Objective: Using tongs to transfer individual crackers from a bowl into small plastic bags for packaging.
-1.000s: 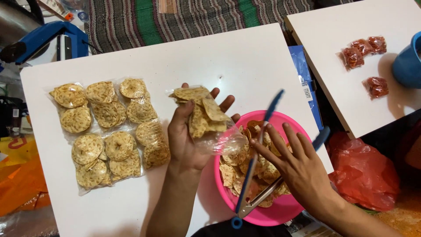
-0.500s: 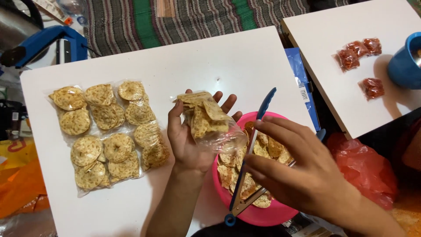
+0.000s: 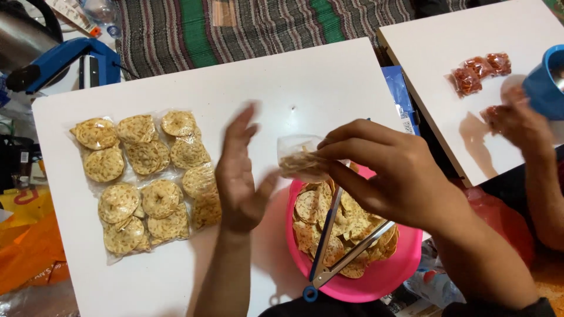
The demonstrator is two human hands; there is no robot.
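My right hand [image 3: 385,173] pinches a small clear bag of round crackers [image 3: 299,159] above the pink bowl's left side. My left hand [image 3: 238,176] is beside it, palm toward the bag, fingers spread and blurred, holding nothing. The pink bowl [image 3: 385,276] sits at the table's near edge, full of round speckled crackers [image 3: 311,205]. Metal tongs with blue tips [image 3: 329,246] lie in it.
Two clear packs of crackers [image 3: 144,182] lie on the white table [image 3: 282,82] to the left. A blue sealing machine [image 3: 64,61] stands far left. On a second white table [image 3: 446,41], another person's hand [image 3: 517,120] is near small red packets [image 3: 479,70] and a blue cup [image 3: 546,82].
The cracker bag passed from my left palm to my right hand. My right hand let go of the tongs, which now rest in the bowl. Another person's hand appeared at right.
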